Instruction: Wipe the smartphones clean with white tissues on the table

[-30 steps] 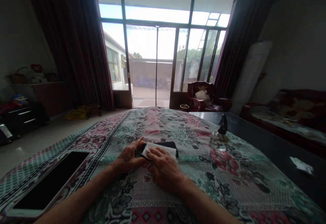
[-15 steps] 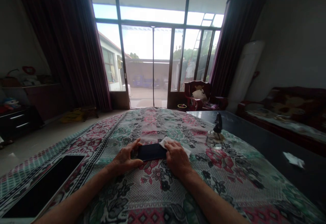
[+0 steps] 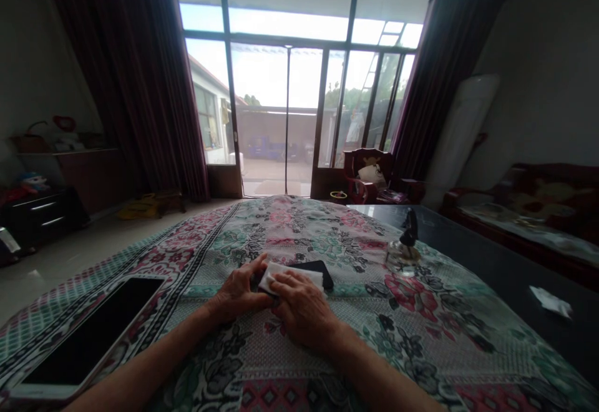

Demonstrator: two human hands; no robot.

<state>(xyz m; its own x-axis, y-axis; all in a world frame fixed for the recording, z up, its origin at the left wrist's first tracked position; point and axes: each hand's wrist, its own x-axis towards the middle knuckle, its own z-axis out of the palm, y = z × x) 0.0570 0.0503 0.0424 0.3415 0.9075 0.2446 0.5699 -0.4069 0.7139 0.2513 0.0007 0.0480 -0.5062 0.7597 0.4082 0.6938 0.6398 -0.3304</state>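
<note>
A dark phone (image 3: 324,270) lies flat on the flowered tablecloth (image 3: 365,349), partly covered. My left hand (image 3: 239,291) grips its left end between thumb and fingers. Pressed on top of the phone is a folded white tissue (image 3: 270,278), held under the fingers of my right hand (image 3: 304,311). The tissue and hand hide the phone's middle; its right end shows. To the left, beside my left forearm, rests a larger white-framed device with a black screen (image 3: 88,334). A clear spray bottle with a black head (image 3: 409,232) stands to the right on the cloth.
A crumpled white tissue (image 3: 551,301) lies on the dark tabletop (image 3: 503,278) to the right. Beyond the table are a wooden armchair (image 3: 350,171) and glass doors (image 3: 262,150). A wooden sofa (image 3: 528,181) stands at right, a black drawer cabinet (image 3: 44,212) at left.
My right hand has slid the tissue leftward along the phone, towards my left hand, uncovering the phone's right end. My left hand keeps its hold. The whole view has shifted slightly.
</note>
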